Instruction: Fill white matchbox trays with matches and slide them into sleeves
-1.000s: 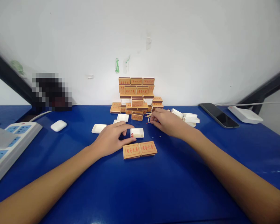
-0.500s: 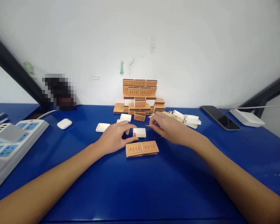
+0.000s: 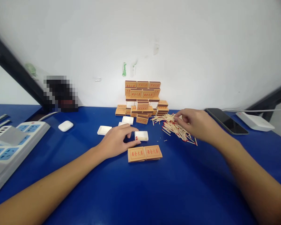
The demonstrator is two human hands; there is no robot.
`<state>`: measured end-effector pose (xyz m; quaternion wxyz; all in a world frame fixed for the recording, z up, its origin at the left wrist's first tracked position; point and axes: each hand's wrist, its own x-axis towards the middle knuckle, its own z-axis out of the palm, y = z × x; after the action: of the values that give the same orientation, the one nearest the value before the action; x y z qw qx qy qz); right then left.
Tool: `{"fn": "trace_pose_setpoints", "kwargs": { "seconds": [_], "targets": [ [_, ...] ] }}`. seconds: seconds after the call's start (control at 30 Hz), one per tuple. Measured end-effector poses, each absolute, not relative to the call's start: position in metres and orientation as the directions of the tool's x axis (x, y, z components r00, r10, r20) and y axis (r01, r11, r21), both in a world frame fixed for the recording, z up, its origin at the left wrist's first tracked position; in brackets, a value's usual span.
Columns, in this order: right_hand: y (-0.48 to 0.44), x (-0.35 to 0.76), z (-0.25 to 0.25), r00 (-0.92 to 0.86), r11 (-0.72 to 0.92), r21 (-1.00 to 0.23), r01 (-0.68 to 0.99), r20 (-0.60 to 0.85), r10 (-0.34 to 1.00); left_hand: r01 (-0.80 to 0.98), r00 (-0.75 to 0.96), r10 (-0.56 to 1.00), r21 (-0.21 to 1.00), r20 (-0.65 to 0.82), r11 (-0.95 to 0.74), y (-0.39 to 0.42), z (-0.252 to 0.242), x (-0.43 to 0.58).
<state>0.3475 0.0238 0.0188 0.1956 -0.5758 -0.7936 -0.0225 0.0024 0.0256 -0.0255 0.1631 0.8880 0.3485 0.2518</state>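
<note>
A small white matchbox tray (image 3: pixel 144 133) lies on the blue table with a few red-tipped matches (image 3: pixel 142 138) along its near side. My left hand (image 3: pixel 118 139) holds the tray's left end between index finger and thumb. At the far right of it, my right hand (image 3: pixel 194 123) reaches over a loose pile of matches (image 3: pixel 176 129), its thumb and index fingertips pinched close together at the pile's edge. Whether a match is between them cannot be made out. Two side-by-side stacks of orange matchboxes (image 3: pixel 145 153) lie just in front of the tray.
Orange matchboxes (image 3: pixel 142 93) are stacked as a stepped structure against the wall. More white trays (image 3: pixel 104 130) lie left of my left hand. A phone (image 3: pixel 227 121) and white box (image 3: pixel 255 121) are at right; a power strip (image 3: pixel 21 147) and white case (image 3: pixel 66 126) at left.
My right hand has moved right, from beside the tray with a match in its fingers to the match pile. My left hand stays at the tray. The view has shifted slightly.
</note>
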Motion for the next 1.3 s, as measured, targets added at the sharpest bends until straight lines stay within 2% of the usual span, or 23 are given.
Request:
{"fn": "trace_pose_setpoints", "kwargs": {
  "seconds": [0.13,0.27,0.43,0.77,1.07,1.3],
  "targets": [
    [0.025,0.362,0.018,-0.238,0.301,-0.263,0.917,0.247,0.939,0.541,0.612,0.715,0.481,0.337,-0.690,0.026,-0.025,0.004],
    [0.018,0.339,0.015,-0.336,0.365,-0.305,0.879,0.146,0.930,0.549,0.599,0.727,0.489,0.334,-0.678,0.025,-0.024,0.006],
    [0.013,0.324,0.011,-0.412,0.423,-0.284,0.860,0.100,0.906,0.554,0.608,0.719,0.469,0.336,-0.688,0.024,-0.024,0.007],
    [0.012,0.319,0.007,-0.393,0.386,-0.224,0.895,0.015,0.919,0.559,0.633,0.694,0.419,0.343,-0.716,0.027,-0.027,0.007],
    [0.009,0.323,0.015,-0.275,0.318,-0.291,0.902,0.179,0.945,0.547,0.638,0.682,0.413,0.358,-0.728,0.027,-0.027,0.008],
    [-0.002,0.289,0.016,-0.378,0.448,-0.397,0.801,0.245,0.893,0.553,0.641,0.687,0.413,0.344,-0.723,0.027,-0.026,0.008]
  ]
}}
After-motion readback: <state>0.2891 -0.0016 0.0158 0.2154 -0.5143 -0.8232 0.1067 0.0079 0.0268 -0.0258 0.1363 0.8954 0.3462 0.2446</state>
